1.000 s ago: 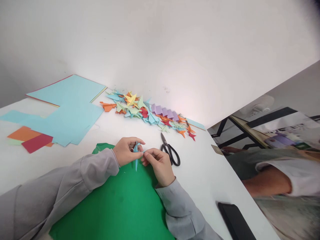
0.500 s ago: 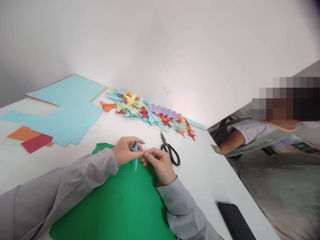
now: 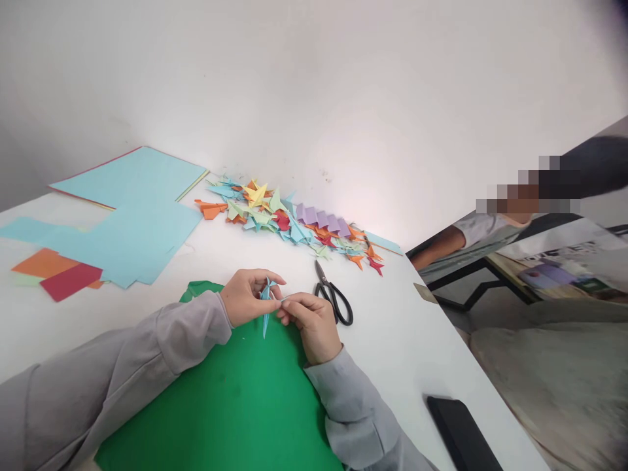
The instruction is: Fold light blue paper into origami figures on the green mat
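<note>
Blue figure (image 3: 265, 322): folded paper, held up between both hands, above the far part of the green sheet (image 3: 220, 405).
Left hand (image 3: 245, 299): pinching the figure between thumb and fingers; its narrow end points down below the grip.
Right hand (image 3: 316, 324): thumb and forefinger closed together just right of the left thumb, on what looks like a slim tip of the figure; the fingers hide most of it.
Handling: likely very light, crisp along the folds yet easily crushed or torn at thin points; probably best held by the thick folded middle, with only a soft pinch on any tip.
Scissors (image 3: 325, 284): on the table (image 3: 387, 340), just right of and beyond the right hand, blades pointing far.
Pile (image 3: 297, 230): many-coloured folded paper, far, along the wall (image 3: 314, 85).
Blue sheets (image 3: 142, 245): flat at left, red sheet (image 3: 71, 282) nearer.
Phone (image 3: 461, 432): black, near right.
</note>
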Demonstrator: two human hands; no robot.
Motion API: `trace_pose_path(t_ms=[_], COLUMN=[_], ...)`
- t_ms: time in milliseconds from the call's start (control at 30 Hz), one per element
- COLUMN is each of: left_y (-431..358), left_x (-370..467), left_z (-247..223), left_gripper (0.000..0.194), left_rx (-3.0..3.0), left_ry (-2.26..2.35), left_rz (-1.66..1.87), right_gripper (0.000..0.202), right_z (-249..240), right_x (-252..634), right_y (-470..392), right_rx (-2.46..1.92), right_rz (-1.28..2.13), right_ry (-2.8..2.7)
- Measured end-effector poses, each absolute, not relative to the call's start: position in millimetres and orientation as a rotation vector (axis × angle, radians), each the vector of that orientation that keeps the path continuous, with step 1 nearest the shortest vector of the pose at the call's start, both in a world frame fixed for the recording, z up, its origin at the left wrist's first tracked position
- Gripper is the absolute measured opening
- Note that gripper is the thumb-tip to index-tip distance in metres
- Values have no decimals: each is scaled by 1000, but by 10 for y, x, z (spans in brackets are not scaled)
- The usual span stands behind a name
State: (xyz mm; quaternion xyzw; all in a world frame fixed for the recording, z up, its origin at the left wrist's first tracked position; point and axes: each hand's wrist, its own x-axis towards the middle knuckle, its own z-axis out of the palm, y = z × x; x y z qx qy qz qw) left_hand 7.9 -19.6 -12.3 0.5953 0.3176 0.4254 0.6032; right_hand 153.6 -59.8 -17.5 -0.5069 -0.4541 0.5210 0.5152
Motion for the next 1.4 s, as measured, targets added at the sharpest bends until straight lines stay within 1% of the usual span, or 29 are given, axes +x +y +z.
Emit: trace_pose_path(t_ms=[300,600,1067,1267,1400], left_y=[-180,-174,-184,-201,-204], left_x=[80,76,79,96,99], left_z=[-84,-87,-45,-78,-86], left_gripper=[32,33,33,37,35], left_rx=[1384,1385,1385,1384,1383], left_ry=[850,858,891,858,861], left_rz=[1004,1000,975,977,973], right_gripper=[17,18,18,20,19], right_z=[-186,-191,-130,-99,-91], right_x=[1555,1557,1565,1540,1530], right_y=[-583,-597,-604,-610,-615], right_rx=[-1195,-1153,-1242,-1245,-1243], right_rz=[1287,1343,1242,1213,1187], right_ry=[-1145,-1122,-1233,-1303,-1338])
